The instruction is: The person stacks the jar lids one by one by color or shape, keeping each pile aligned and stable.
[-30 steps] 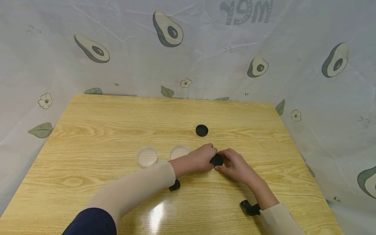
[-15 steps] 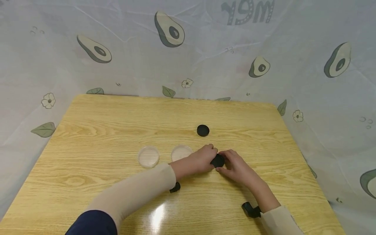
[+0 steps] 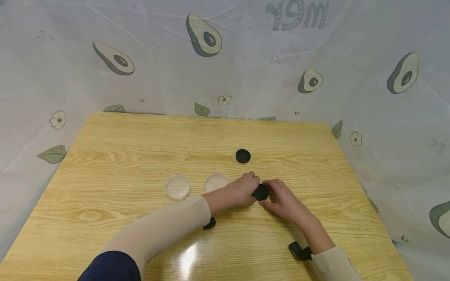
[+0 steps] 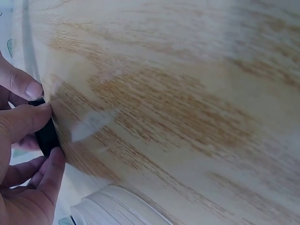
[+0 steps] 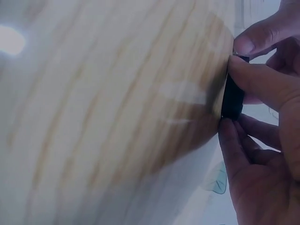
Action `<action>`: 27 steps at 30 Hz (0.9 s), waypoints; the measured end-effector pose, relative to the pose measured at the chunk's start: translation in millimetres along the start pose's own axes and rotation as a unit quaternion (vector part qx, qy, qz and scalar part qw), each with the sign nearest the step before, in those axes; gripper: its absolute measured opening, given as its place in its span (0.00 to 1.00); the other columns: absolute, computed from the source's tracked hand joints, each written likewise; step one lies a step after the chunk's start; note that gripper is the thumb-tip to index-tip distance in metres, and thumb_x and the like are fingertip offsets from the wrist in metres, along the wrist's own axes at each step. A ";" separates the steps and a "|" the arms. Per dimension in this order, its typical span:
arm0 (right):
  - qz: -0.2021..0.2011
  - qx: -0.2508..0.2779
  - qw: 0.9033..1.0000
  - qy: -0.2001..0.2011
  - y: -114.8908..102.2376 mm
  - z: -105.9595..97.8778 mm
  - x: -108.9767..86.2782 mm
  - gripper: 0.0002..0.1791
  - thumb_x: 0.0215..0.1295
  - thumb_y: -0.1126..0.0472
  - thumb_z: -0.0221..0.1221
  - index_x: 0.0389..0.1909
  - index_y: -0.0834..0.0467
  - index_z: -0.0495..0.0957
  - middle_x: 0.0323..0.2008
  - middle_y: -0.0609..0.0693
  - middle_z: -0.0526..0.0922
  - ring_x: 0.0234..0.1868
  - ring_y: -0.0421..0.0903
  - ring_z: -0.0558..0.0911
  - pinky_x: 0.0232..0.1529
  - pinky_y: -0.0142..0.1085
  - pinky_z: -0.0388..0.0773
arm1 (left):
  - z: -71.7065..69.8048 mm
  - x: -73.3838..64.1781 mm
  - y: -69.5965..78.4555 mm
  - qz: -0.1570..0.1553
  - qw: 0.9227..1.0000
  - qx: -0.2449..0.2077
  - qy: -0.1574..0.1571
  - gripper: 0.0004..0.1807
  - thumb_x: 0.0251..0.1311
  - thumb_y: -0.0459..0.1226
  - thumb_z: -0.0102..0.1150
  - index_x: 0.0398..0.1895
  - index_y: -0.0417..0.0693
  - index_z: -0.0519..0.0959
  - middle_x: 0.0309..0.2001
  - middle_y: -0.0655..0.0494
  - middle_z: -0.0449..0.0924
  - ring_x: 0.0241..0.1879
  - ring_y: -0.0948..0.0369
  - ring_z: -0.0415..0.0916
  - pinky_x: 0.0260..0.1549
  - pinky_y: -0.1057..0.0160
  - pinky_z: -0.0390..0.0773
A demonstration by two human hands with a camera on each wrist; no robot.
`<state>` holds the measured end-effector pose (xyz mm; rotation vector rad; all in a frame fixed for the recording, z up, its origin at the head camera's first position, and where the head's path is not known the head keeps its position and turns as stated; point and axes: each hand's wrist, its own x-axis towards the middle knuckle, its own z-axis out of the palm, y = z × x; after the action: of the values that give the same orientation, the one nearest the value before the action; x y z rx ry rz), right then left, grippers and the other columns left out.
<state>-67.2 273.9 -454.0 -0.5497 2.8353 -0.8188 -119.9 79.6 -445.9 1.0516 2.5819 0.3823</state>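
Note:
A small black round lid-like disc (image 3: 261, 192) is low over the table or on it, between my two hands. My left hand (image 3: 241, 190) grips its left side. My right hand (image 3: 283, 200) pinches its right side between thumb and fingers. Seen edge-on in the left wrist view, the black disc (image 4: 47, 133) has fingers at its top and bottom. The right wrist view also has the disc (image 5: 233, 96) between thumb and fingertips. Farther back lies a second black disc (image 3: 243, 156), untouched. Whether the held disc is one piece or two, I cannot tell.
Two clear round shallow dishes stand left of the hands: a left dish (image 3: 177, 187) and a right dish (image 3: 216, 181), partly covered by my left arm. The wooden table (image 3: 133, 136) meets a printed cloth (image 3: 246, 78) at the back. Black wrist mounts (image 3: 300, 250) stick out.
Both hands stay on the black disc in nearly the same place. The whole view shifts slightly; the dishes and the far disc have not moved on the table.

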 end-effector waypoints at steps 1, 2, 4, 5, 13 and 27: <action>0.002 0.002 1.000 -0.003 0.6 -0.1 -0.1 0.31 0.66 0.60 0.71 0.65 0.68 0.74 0.59 0.63 0.78 0.60 0.59 0.80 0.61 0.55 0.80 | -0.3 -0.6 -0.4 -0.002 1.000 -0.001 -0.001 0.28 0.66 0.42 0.70 0.65 0.40 0.75 0.58 0.47 0.76 0.56 0.57 0.77 0.53 0.67 0.82; 0.003 0.006 1.000 -0.006 1.2 -0.8 -0.5 0.32 0.66 0.59 0.72 0.66 0.69 0.73 0.60 0.64 0.78 0.60 0.59 0.80 0.62 0.55 0.80 | -0.6 -1.4 -1.2 -0.005 1.000 -0.006 -0.002 0.28 0.66 0.42 0.70 0.64 0.40 0.75 0.58 0.47 0.76 0.56 0.56 0.77 0.53 0.67 0.82; 0.005 0.018 1.000 -0.010 3.2 -3.6 -1.1 0.34 0.66 0.58 0.72 0.67 0.70 0.73 0.60 0.65 0.77 0.61 0.61 0.81 0.62 0.55 0.80 | -2.6 -3.5 -3.5 -0.011 1.000 -0.014 -0.004 0.27 0.65 0.41 0.69 0.64 0.40 0.76 0.58 0.46 0.76 0.56 0.55 0.76 0.52 0.66 0.82; 0.006 0.027 1.000 -0.012 4.4 -5.7 -1.5 0.35 0.66 0.57 0.72 0.67 0.70 0.72 0.60 0.65 0.77 0.61 0.61 0.81 0.62 0.55 0.80 | -4.2 -4.9 -5.1 -0.016 1.000 -0.020 -0.005 0.27 0.65 0.41 0.69 0.63 0.40 0.76 0.58 0.46 0.75 0.56 0.55 0.75 0.51 0.65 0.82; 0.020 0.101 0.995 -0.009 20.4 -27.8 5.2 0.32 0.72 0.60 0.66 0.69 0.72 0.70 0.63 0.68 0.77 0.63 0.65 0.80 0.64 0.55 0.80 | -43.0 -8.6 -25.4 -0.030 0.997 -0.073 0.025 0.37 0.70 0.49 0.66 0.73 0.35 0.68 0.70 0.38 0.70 0.68 0.48 0.73 0.64 0.55 0.79; 0.040 0.118 0.992 -0.002 23.3 -32.6 81.2 0.39 0.72 0.56 0.67 0.76 0.69 0.63 0.70 0.69 0.70 0.71 0.66 0.72 0.73 0.59 0.72 | -86.3 12.9 -93.8 -0.088 0.987 -0.120 0.057 0.33 0.70 0.38 0.66 0.74 0.34 0.68 0.68 0.38 0.74 0.68 0.45 0.73 0.67 0.52 0.76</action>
<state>-156.9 277.0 -441.8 -0.4021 2.6843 -1.1136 -221.1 13.3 -403.8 0.7320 2.6181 0.7053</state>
